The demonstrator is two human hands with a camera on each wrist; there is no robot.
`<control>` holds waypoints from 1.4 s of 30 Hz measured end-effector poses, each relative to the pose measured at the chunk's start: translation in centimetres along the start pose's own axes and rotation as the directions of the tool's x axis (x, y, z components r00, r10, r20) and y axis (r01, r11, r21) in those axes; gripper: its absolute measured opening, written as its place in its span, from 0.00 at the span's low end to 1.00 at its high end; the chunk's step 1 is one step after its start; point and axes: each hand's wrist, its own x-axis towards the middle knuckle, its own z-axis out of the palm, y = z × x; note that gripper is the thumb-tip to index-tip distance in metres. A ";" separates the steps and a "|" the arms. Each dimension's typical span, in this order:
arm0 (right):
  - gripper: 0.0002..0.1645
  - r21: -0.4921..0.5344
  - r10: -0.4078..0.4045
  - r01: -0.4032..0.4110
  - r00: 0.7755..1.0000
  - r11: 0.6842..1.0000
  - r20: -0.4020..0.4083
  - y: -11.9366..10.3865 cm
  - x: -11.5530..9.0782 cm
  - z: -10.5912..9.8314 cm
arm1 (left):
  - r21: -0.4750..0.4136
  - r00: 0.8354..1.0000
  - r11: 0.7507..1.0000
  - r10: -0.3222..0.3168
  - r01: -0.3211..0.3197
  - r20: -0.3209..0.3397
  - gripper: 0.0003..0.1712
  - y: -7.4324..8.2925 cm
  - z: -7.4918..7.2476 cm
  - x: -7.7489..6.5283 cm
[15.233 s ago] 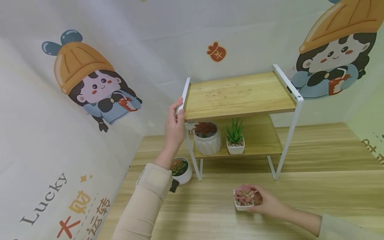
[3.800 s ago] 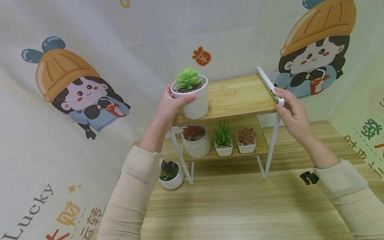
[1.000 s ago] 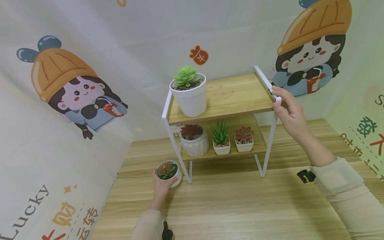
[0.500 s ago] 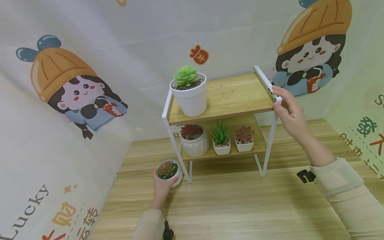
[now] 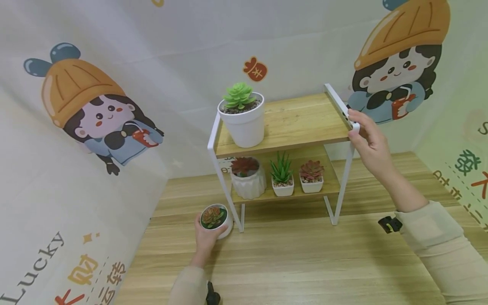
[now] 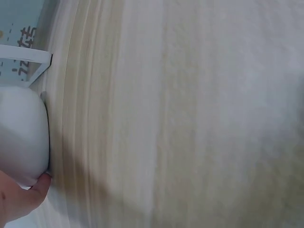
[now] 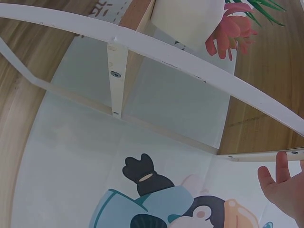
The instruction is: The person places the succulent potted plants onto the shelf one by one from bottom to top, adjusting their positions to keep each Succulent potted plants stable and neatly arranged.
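My left hand (image 5: 206,237) grips a round white pot with an orange-green succulent (image 5: 213,217), which stands on the table left of the shelf. In the left wrist view, my thumb lies against the base of the white pot (image 6: 23,135). My right hand (image 5: 372,146) holds the front right top corner of the two-tier shelf (image 5: 301,120), which has wooden boards and a white metal frame. The right wrist view shows the fingers (image 7: 282,166) on the shelf's side bar. A bright green succulent in a white pot (image 5: 245,125) stands at the left of the top board.
On the lower board, left to right, stand a ribbed white pot with a dark red plant (image 5: 248,184), a spiky green plant in a square pot (image 5: 282,178) and a pink succulent (image 5: 311,176). The wooden table (image 5: 289,262) extends in front; a printed cloth (image 5: 183,84) hangs behind.
The pink succulent has gone from my right hand to the lower board. My left hand has left the green succulent on top and gripped the round pot; the last second shows almost no movement.
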 end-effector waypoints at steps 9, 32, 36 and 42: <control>0.21 0.004 0.001 -0.001 1.000 1.000 0.006 0.1 0.0 0.0 | 0.041 0.993 0.998 -0.046 0.042 0.111 0.56 0.3 -2.5 -2.2; 0.21 0.012 0.016 -0.016 1.000 1.000 0.004 -0.2 -0.1 0.1 | 0.029 0.835 0.997 0.039 -0.066 0.549 0.56 9.6 0.4 -9.4; 0.22 0.014 0.020 -0.020 1.000 1.000 0.004 -0.1 -0.1 0.1 | 0.007 0.802 0.994 0.084 -0.109 0.591 0.55 12.3 2.0 -9.6; 0.21 0.021 0.015 -0.015 1.000 1.000 -0.002 -0.1 -0.1 0.1 | -0.029 0.744 0.981 0.163 -0.190 0.647 0.54 17.4 4.0 -9.6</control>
